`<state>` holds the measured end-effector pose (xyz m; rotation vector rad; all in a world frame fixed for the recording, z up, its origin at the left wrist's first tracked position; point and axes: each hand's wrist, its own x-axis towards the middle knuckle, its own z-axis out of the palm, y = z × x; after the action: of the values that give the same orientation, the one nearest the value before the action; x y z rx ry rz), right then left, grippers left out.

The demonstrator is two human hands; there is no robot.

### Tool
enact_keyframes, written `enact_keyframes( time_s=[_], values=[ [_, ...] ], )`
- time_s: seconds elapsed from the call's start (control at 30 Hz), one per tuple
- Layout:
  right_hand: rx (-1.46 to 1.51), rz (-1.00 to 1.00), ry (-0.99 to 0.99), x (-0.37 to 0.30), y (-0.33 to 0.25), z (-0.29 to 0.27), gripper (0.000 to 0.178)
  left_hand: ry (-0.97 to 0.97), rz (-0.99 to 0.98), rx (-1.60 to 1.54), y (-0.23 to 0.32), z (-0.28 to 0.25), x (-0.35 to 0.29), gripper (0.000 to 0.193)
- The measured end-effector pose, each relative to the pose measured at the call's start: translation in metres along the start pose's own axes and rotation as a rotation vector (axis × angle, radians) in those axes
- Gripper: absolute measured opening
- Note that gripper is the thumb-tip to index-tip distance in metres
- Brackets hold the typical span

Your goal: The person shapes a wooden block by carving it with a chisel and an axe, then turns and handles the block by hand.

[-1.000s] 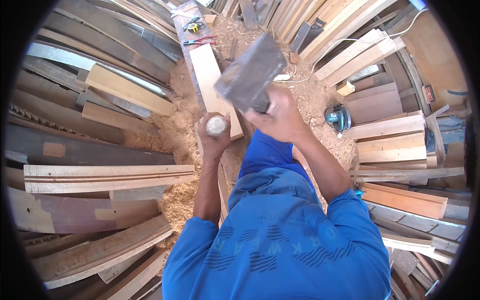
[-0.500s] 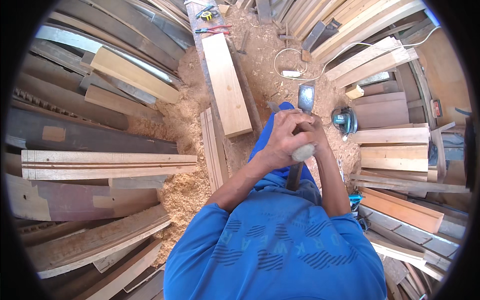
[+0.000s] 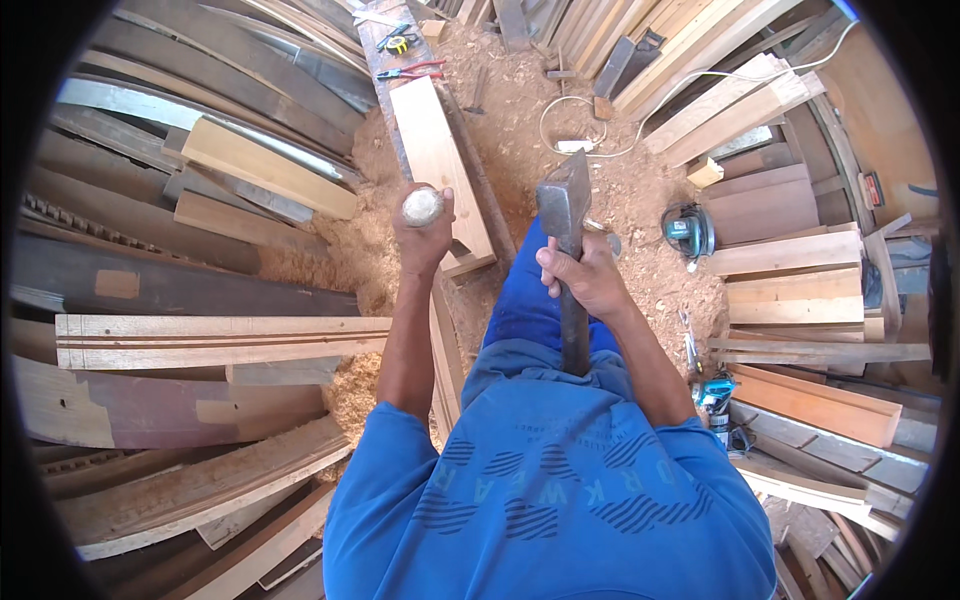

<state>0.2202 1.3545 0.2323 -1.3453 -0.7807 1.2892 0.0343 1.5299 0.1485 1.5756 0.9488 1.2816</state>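
My left hand (image 3: 425, 240) is closed round a chisel, whose pale, round handle end (image 3: 422, 207) points up; its blade is hidden below the fist. That hand is over the left edge of a pale wooden beam (image 3: 440, 150), near the beam's closer end. A dark patch shows on the beam just beside the hand. My right hand (image 3: 590, 275) grips a hammer (image 3: 565, 205) by its dark handle. The hammer's dark metal head is up and away from me, while the handle runs back toward my shirt. Hammer and chisel are apart.
Under the beam is a narrow bench (image 3: 378, 50), with red-handled pliers (image 3: 412, 71) and a yellow tape measure (image 3: 400, 44) at its far end. A teal power tool (image 3: 688, 232) and a white cord (image 3: 545, 120) lie to the right. Wood boards (image 3: 225, 340) surround me; shavings cover the floor.
My hands were together over my lap with the tools and have come apart. The left has moved left with the chisel to the beam; the right now holds the hammer upright.
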Motion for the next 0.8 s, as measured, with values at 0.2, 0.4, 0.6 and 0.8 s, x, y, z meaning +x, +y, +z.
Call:
enact_keyframes(
  time_s=[0.2, 0.4, 0.6, 0.8],
  values=[
    [0.008, -0.054, -0.072, 0.006, 0.017, -0.016, 0.033, -0.088, 0.163, 0.040, 0.076, 0.024, -0.013, 0.016],
    [-0.319, -0.172, -0.031, 0.031, 0.079, -0.068, 0.028, -0.523, 0.653, -0.102, 0.126, 0.087, -0.070, 0.045],
    [0.253, 0.000, 0.023, 0.000, 0.035, -0.060, 0.024, -0.534, 0.695, 0.353, 0.095, 0.072, -0.086, 0.050],
    [0.296, 0.031, 0.032, -0.013, 0.019, -0.060, 0.031, -0.252, -0.505, 0.985, -0.030, 0.017, 0.016, 0.123]
  ],
)
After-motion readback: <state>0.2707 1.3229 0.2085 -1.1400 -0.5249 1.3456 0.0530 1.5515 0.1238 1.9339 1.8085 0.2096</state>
